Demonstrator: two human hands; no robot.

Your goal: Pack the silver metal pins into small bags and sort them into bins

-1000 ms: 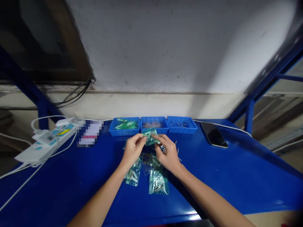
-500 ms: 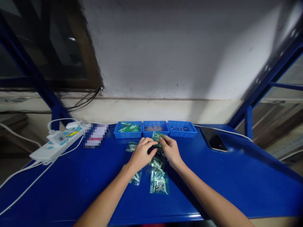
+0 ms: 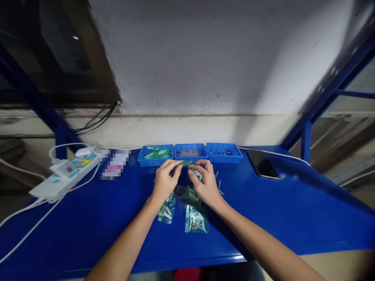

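Note:
A small green bag [image 3: 186, 163] is pinched at its ends between my left hand [image 3: 166, 180] and my right hand [image 3: 205, 182], just in front of the blue bins. Both hands are closed on it with thumb and fingers. Under and between them lie more clear greenish bags; one with white pieces [image 3: 166, 211] sits below my left hand. Another bag with metal pins [image 3: 197, 220] lies nearest the table's front edge. Some loose metal pins [image 3: 219, 187] stick out to the right of my right hand. The bags beneath my palms are partly hidden.
Behind the hands stand a blue bin with green bags [image 3: 156, 160], a middle bin [image 3: 191, 157] and a right bin with metal pins [image 3: 224, 159]. A phone [image 3: 264, 164] lies right; a white power strip [image 3: 63, 175] with cables lies left.
Both hands have moved slightly apart, and the green bag is now stretched flat between them. Loose pins now show right of my right hand. The view has shifted slightly.

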